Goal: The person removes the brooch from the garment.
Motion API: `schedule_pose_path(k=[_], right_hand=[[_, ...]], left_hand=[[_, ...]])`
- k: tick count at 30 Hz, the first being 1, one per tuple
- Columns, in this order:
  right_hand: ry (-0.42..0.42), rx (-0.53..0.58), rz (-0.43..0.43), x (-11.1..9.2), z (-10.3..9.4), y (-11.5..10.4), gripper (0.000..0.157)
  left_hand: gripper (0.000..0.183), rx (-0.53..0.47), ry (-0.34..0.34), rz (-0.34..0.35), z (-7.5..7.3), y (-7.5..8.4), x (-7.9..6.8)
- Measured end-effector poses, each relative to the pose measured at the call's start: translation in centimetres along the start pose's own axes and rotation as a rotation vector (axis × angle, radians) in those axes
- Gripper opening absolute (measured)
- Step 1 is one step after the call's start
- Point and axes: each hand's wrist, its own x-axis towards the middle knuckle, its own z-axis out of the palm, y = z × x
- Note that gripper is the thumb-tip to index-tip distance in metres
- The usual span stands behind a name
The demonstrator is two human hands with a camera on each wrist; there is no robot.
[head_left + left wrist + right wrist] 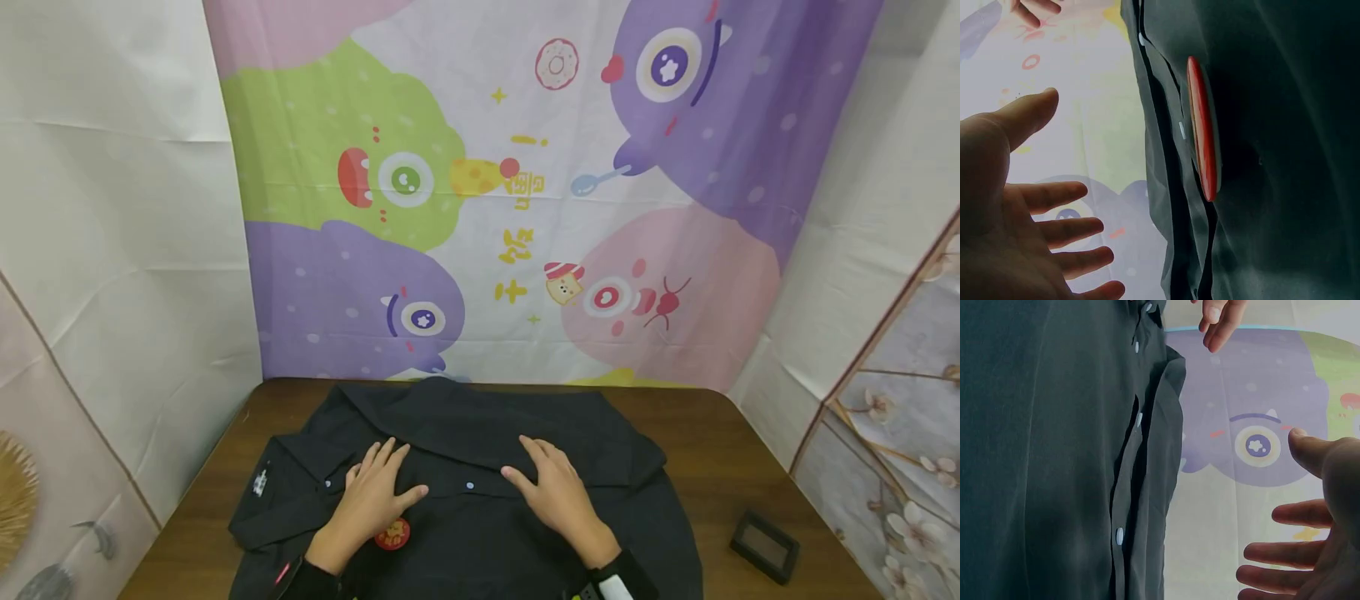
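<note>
A black button-up shirt (480, 546) lies spread on the table, its front placket crossing the middle with small pale buttons (469, 485). The far part is folded over in a broad flap (517, 425). At the left, a folded sleeve (281, 508) carries a small white mark. My left hand (367, 500) hovers over the shirt's left half, fingers spread, holding nothing. Just beside it sits a round red badge (392, 533), seen edge-on against the cloth in the left wrist view. Over the right half, my right hand (558, 492) is spread too, and both wrist views show air between palms and fabric.
Brown wood of the table (720, 450) shows around the shirt. A small black rectangular frame (786, 568) lies near the right edge. Behind the table hangs a cartoon-print cloth (480, 333), with pale curtains (127, 183) at the sides.
</note>
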Motion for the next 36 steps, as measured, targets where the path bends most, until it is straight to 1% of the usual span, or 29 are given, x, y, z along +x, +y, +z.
schedule_pose_path(k=[5,13,20,27,36], right_hand=[[0.005,0.003,0.001,0.0,0.2,-0.1,0.060],[0.002,0.028,-0.001,0.0,0.5,-0.2,0.060],[-0.015,0.049,-0.027,-0.1,0.7,-0.5,0.058],[0.005,0.033,-0.066,-0.2,1.0,-0.6,0.057],[-0.039,0.038,-0.079,-0.3,1.4,-0.8,0.059]], left_hand=[[0.074,-0.011,-0.010,0.001,-0.1,-0.1,-0.1],[0.076,-0.015,0.004,0.009,-0.3,-0.4,-0.4],[0.077,-0.044,0.012,0.015,-0.2,-0.4,-0.7],[0.077,-0.026,0.013,0.026,-0.1,-0.6,-0.8],[0.075,-0.011,0.020,0.019,0.1,-0.9,-1.1]])
